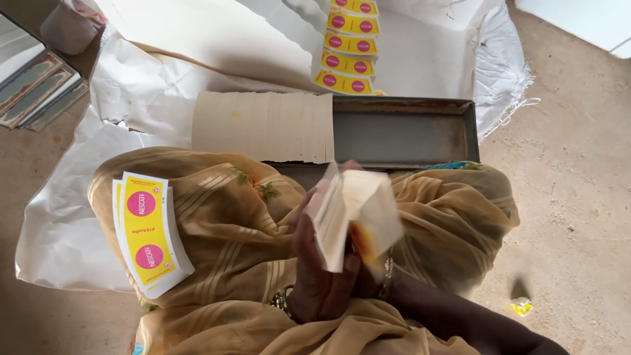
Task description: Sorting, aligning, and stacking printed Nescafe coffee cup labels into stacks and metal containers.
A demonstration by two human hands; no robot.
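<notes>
We see the left hand [319,263] curled around a blurred stack of cards [348,210] above the lap, fingers pressed to its underside. The right hand [368,253] is mostly hidden behind the stack; its fingers probably pinch it, though we cannot tell. More cards [150,233] rest on the knee, others fanned [263,126] beside a tray [407,131].

Just ahead of my fingers [328,197], the fanned white cards [263,125] cover the left half of the metal tray [470,131]; its right half lies bare. The yellow label stack [150,233] occupies my left knee; yellow labels [347,46] line the paper beyond.
</notes>
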